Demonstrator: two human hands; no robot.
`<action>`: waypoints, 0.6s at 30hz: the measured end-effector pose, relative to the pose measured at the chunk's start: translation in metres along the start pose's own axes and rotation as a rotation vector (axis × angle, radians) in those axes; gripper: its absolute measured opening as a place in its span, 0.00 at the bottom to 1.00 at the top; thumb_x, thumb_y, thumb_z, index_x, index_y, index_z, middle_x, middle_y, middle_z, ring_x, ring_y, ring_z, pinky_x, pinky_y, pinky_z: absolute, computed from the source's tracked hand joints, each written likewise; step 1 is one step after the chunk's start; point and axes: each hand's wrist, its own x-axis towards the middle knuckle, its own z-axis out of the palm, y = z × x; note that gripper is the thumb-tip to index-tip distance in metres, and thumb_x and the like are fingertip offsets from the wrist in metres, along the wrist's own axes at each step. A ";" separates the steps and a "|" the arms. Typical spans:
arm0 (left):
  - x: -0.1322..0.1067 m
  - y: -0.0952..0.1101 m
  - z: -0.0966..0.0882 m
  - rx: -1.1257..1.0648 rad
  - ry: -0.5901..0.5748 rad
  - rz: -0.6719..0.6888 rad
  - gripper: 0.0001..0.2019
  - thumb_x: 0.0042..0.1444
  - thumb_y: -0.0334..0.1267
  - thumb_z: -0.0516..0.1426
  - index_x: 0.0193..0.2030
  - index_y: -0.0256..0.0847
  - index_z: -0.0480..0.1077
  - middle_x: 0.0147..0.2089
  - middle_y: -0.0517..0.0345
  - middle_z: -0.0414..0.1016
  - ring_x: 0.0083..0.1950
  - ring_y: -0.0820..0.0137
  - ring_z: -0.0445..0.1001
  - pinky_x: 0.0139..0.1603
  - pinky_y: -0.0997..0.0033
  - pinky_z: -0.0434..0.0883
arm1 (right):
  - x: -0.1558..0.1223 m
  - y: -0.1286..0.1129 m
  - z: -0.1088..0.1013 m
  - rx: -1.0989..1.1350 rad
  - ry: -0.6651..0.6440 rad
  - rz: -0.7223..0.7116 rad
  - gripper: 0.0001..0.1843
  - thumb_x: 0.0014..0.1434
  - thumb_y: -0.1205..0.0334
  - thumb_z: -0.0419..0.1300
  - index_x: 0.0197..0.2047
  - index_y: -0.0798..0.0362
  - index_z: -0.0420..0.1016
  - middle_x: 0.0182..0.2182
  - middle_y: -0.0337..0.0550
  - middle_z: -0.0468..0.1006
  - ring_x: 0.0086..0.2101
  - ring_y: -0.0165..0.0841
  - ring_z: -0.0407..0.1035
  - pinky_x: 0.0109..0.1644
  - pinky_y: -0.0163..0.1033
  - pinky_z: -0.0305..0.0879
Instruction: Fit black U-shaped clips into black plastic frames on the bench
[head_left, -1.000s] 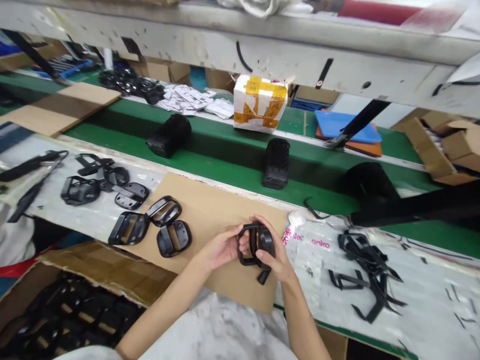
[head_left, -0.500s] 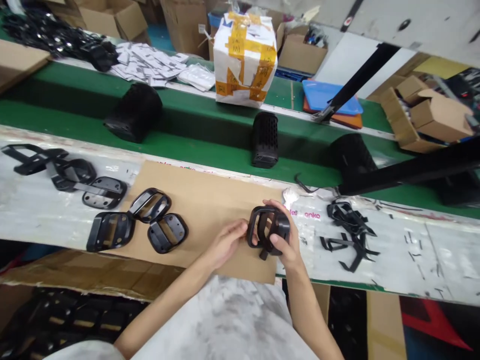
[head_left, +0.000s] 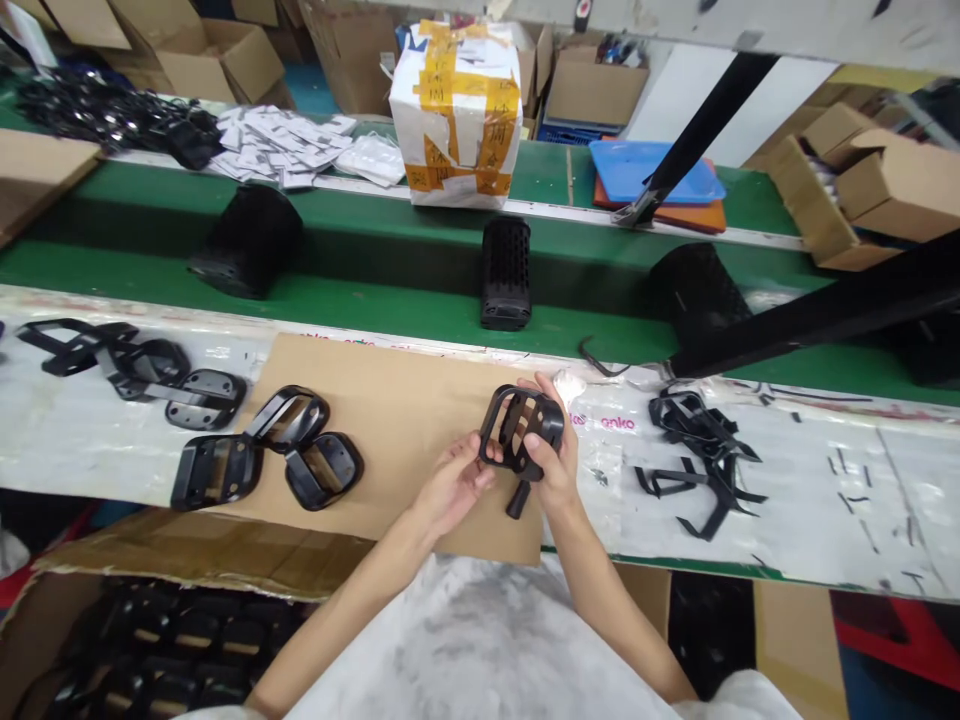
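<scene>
Black plastic looped frame (head_left: 551, 418) was held above the brown cardboard sheet (head_left: 405, 400), solid side clasped by the right hand (head_left: 556, 468), open loop leftward, touching the left hand (head_left: 450, 488), whose pinch was unclear.

Black frame (head_left: 547, 418) at new angle

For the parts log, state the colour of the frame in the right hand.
The frame is black, best seen in the head view.
</scene>
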 end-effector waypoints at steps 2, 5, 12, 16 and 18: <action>0.001 -0.001 0.006 -0.023 0.008 0.015 0.21 0.51 0.50 0.77 0.31 0.35 0.76 0.31 0.61 0.77 0.20 0.85 0.56 0.27 0.78 0.60 | 0.002 0.003 -0.004 0.031 -0.025 0.033 0.43 0.63 0.42 0.69 0.76 0.44 0.65 0.69 0.52 0.72 0.60 0.52 0.76 0.67 0.58 0.70; 0.002 -0.002 0.010 0.018 0.006 0.028 0.21 0.54 0.51 0.74 0.32 0.35 0.76 0.30 0.62 0.78 0.18 0.88 0.49 0.27 0.77 0.60 | 0.004 0.006 -0.011 0.072 -0.050 0.053 0.45 0.63 0.41 0.70 0.77 0.46 0.64 0.70 0.54 0.72 0.60 0.53 0.76 0.66 0.58 0.72; 0.007 0.004 -0.008 0.649 -0.039 0.122 0.21 0.63 0.57 0.66 0.42 0.38 0.79 0.42 0.53 0.80 0.31 0.74 0.70 0.33 0.73 0.66 | 0.011 -0.010 -0.033 -0.185 -0.212 -0.115 0.43 0.62 0.53 0.72 0.76 0.44 0.64 0.71 0.53 0.70 0.68 0.51 0.67 0.73 0.59 0.64; 0.018 0.027 -0.027 1.371 -0.130 0.305 0.10 0.60 0.44 0.65 0.42 0.40 0.77 0.47 0.48 0.81 0.48 0.57 0.76 0.51 0.61 0.72 | 0.005 -0.018 -0.024 -0.483 -0.329 -0.199 0.47 0.56 0.63 0.73 0.76 0.42 0.64 0.73 0.51 0.63 0.74 0.49 0.58 0.78 0.55 0.57; 0.029 0.037 -0.035 1.630 -0.159 0.350 0.06 0.58 0.38 0.61 0.32 0.41 0.72 0.39 0.50 0.79 0.41 0.59 0.75 0.46 0.61 0.70 | 0.003 -0.015 -0.013 -0.551 -0.353 -0.208 0.47 0.56 0.65 0.74 0.76 0.42 0.64 0.75 0.51 0.60 0.74 0.48 0.56 0.79 0.55 0.56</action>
